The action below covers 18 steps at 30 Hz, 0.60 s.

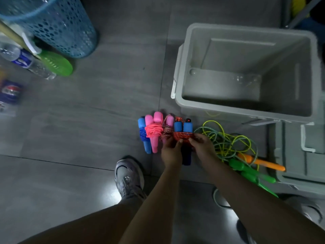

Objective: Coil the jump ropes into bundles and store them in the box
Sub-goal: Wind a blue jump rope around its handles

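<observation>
On the grey floor at the 7 o'clock corner of the empty grey storage box (182, 81), both hands pinch the orange-roped, blue-handled bundle (182, 133): left hand (171, 152) and right hand (204, 147). Coiled pink and blue bundles (151, 132) lie at its 9 o'clock, an uncoiled yellow-green rope (226, 143) at 3 o'clock.

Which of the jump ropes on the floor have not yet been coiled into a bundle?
The yellow and green ropes, lying in a loose tangle right of both hands, with green handles and an orange handle. The blue, pink and red-orange ones are wound tightly round their handles.
</observation>
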Available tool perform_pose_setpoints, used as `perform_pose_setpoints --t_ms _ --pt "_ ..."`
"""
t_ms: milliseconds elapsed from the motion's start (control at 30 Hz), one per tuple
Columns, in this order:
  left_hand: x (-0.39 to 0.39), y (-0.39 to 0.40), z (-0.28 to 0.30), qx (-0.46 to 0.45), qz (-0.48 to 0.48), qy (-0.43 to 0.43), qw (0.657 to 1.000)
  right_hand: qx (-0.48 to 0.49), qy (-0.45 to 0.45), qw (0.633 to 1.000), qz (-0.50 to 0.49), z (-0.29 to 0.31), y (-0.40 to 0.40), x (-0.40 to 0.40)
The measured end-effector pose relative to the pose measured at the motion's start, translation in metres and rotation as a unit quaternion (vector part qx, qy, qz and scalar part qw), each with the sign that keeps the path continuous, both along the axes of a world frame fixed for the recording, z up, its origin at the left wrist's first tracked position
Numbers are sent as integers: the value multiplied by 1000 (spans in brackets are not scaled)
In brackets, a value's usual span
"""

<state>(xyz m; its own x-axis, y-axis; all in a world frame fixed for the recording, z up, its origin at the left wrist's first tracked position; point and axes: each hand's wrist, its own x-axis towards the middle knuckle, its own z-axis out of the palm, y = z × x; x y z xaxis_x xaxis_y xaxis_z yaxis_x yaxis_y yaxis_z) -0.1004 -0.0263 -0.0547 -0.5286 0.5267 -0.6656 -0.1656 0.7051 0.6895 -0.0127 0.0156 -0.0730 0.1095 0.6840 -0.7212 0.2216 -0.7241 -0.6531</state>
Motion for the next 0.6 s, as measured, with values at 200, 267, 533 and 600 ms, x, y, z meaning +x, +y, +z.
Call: perform_pose_setpoints --t_ms 200,267,533,600 --pt "3 1 -7 -54 -113 148 981 -15 -25 1000 5 -22 11 -9" --pt "0 0 -9 -81 -146 168 972 -12 -24 999 17 -28 13 -8" --pt "9 -2 -7 -76 -209 178 959 -28 47 996 70 -15 6 14" --pt "13 -4 -3 -88 -226 199 949 -10 23 995 94 -8 1 23"
